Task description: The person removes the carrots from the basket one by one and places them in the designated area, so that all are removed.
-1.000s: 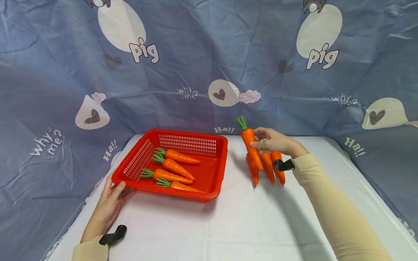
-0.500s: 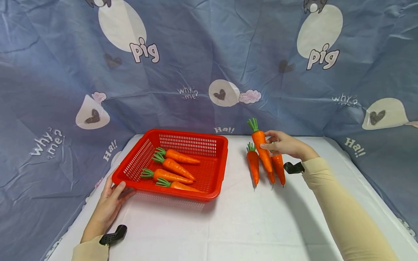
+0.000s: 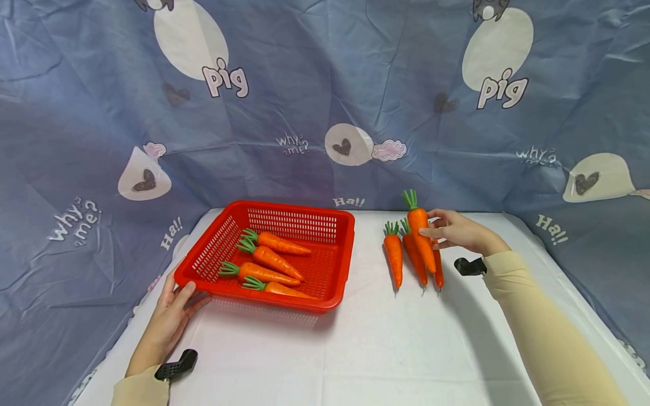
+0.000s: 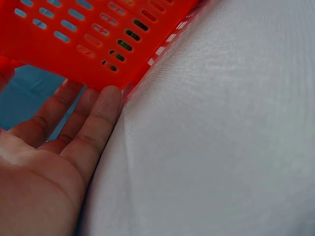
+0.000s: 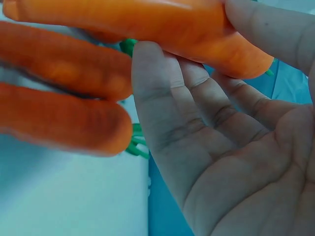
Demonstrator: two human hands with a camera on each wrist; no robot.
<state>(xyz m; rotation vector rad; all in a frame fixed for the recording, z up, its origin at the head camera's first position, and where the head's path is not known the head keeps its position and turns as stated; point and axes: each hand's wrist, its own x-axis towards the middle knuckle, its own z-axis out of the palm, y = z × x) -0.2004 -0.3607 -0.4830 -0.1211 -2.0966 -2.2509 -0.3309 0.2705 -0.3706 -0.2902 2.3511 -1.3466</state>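
Over three carrots (image 3: 394, 259) on the white surface (image 3: 376, 349), pinches a fourth carrot (image 3: 424, 249) in the right hand (image 3: 457, 231), with the right arm (image 3: 543, 327) stretched forward. At the near left corner, holds the red basket (image 3: 264, 298) in the left hand (image 3: 167, 318), with the thumb (image 3: 187, 289) on top.

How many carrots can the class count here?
8 carrots: four in the red plastic basket, three lying on the white tablecloth, one in the right hand. Others could be hidden.
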